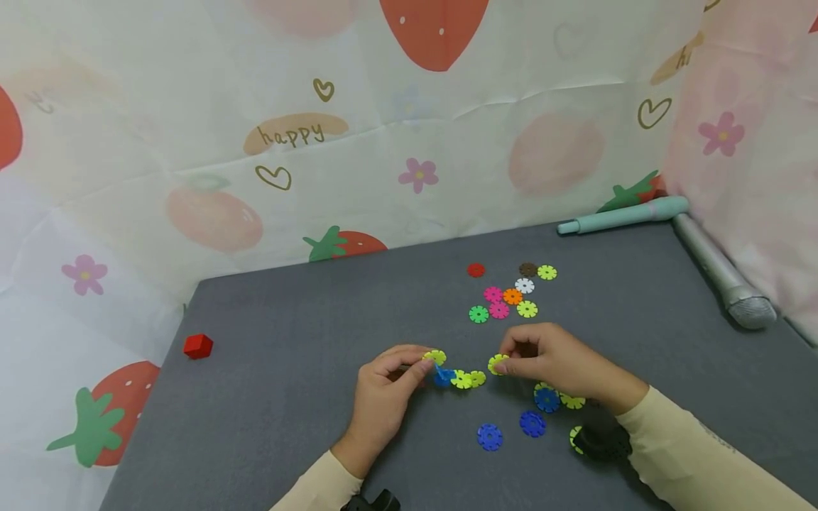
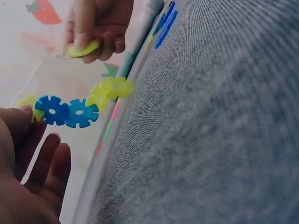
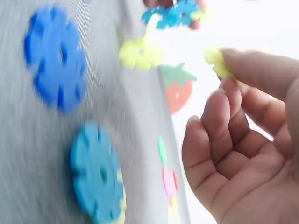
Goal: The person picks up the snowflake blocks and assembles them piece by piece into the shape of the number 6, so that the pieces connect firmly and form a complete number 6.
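My left hand pinches one end of a chain of notched plastic discs. At the pinched end is a yellow disc, followed by two interlocked blue discs and then two yellow discs at the free end. To the right, my right hand holds a single yellow disc between thumb and forefinger. A small gap separates that disc from the chain's free end. In the right wrist view, the other right fingers curl loosely below the pinched disc.
Loose blue discs lie near the right forearm, with several yellow ones partly under it. Farther back is a group of mixed-colour discs. A red block sits at left; a grey microphone and a mint-coloured rod lie at back right.
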`<state>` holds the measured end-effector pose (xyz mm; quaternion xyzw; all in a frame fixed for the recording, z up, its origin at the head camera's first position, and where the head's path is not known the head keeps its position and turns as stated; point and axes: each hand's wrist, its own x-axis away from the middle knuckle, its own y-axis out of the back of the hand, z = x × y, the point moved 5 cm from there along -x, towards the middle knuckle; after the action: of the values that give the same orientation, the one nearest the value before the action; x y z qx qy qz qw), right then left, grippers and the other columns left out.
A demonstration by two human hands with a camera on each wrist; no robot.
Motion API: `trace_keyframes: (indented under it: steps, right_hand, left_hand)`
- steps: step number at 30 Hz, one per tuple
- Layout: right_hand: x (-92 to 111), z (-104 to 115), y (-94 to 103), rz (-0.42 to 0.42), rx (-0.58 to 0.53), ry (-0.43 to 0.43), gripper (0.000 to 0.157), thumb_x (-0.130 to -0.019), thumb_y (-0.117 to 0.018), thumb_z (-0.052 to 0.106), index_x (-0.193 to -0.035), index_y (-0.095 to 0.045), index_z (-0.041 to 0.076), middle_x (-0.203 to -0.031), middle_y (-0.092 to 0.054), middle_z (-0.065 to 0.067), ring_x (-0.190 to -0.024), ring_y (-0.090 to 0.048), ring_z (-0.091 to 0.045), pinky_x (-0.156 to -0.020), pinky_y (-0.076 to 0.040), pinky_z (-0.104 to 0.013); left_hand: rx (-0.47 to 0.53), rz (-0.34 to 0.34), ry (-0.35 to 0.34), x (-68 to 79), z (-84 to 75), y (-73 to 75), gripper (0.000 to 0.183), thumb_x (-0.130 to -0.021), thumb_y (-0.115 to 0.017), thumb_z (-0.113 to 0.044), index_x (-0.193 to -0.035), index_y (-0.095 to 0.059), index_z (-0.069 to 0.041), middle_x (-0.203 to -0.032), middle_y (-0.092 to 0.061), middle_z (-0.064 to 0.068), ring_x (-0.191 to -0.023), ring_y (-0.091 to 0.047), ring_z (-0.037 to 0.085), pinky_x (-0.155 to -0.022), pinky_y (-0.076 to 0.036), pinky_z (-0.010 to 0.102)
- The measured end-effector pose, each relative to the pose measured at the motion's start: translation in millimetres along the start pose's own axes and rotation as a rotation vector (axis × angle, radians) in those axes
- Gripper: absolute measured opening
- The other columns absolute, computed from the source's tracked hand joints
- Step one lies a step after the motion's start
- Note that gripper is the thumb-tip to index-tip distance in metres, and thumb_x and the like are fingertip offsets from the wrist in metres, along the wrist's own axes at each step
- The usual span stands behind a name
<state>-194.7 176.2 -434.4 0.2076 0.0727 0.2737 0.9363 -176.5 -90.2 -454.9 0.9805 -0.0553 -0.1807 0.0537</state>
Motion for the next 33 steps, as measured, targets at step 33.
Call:
trace_keyframes:
  steps: [33]
  right_hand:
    - [4.1,31.0,-38.7,-0.236,-0.285,-0.021,0.030,-0.110,-0.068,0.018,-0.089,-0.064,-0.004,-0.078,-0.061,-0.010,-0.072,-0.057,-0.035,-0.069,-0.051,-0.040]
  left_hand:
    - [-0.277,0.083,-0.493,10.2,-32.7,-16.6,0.014,-0.099,-0.079,0.001,-0.105,-0.082,-0.012,-0.096,-0.072,-0.002,-0.081,-0.064,0.011,-0.072,-0.052,0.020]
